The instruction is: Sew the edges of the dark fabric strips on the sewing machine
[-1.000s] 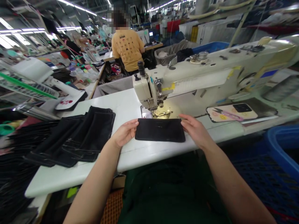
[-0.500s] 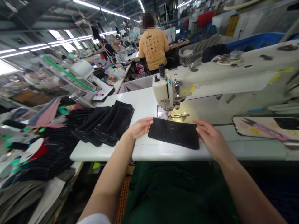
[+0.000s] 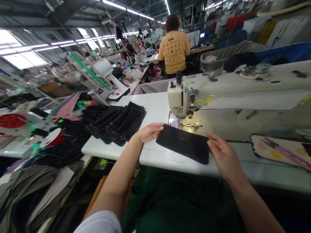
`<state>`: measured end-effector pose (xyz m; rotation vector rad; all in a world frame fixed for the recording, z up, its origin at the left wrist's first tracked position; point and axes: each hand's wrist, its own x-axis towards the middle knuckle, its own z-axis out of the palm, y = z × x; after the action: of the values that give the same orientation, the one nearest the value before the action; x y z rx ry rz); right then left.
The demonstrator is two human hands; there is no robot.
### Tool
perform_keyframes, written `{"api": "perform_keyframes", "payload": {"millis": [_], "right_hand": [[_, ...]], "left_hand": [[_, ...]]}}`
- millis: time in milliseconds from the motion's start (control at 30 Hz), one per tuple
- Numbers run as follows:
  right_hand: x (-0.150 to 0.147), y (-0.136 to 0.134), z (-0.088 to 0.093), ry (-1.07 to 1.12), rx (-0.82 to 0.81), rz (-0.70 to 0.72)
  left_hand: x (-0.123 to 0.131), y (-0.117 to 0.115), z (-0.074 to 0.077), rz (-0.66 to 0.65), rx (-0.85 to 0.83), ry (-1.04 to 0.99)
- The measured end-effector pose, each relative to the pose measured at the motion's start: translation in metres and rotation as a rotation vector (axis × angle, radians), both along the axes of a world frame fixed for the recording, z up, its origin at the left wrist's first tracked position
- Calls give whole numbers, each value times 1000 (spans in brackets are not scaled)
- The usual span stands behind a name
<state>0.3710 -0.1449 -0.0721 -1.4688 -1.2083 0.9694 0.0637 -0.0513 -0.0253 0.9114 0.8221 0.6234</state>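
Between my two hands a black fabric piece [image 3: 182, 142] is stretched, oblong, with a small stitched rectangle near its upper edge. My left hand [image 3: 151, 132] pinches its upper left corner. At the right end, my right hand [image 3: 221, 152] grips the edge between thumb and fingers. The piece is held over the front of the white sewing table [image 3: 155, 105], just in front of the sewing machine's head [image 3: 178, 100] and its lit needle area. Left of my hands, several black fabric pieces [image 3: 130, 121] with pale stitching lie overlapped on the table.
Purple-handled thread scissors [image 3: 288, 153] rest on a patterned mat [image 3: 261, 149] at the right. A large stack of dark fabric [image 3: 73, 136] stands beyond the table's left edge. A white lamp-like device [image 3: 111, 77] is behind it. A person in a yellow shirt [image 3: 173, 48] sits ahead.
The view has swung slightly left, so the scene sits further right. Both hands keep hold of the black fabric piece, whose right end now tilts a little lower.
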Motion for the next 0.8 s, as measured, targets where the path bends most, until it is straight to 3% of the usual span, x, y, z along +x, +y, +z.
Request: {"api": "perform_keyframes", "payload": {"millis": [133,233,400,533,633,733,800], "right_hand": [[2,-3,0,-105,-32,-27],[5,-3,-2,-167,11,-35],[5,-4,-5,-191,15,-30],[2,-3,-8,-102,-75,-22],[-1,-5,-6,5,-83,20],[-4,-8,6,6,-70,32],[-4,-11,15,-40,-79,30]], "left_hand": [[-1,-5,-3,-74,35,24],[-1,-7,-6,-53,40,43],[7,-21,-9,62,71,41],[13,-45,-11,257,164,91],[12,-65,-9,401,313,342],[15,-85,-4,608,651,873],[23,-99,-1,633,884,1127]]}}
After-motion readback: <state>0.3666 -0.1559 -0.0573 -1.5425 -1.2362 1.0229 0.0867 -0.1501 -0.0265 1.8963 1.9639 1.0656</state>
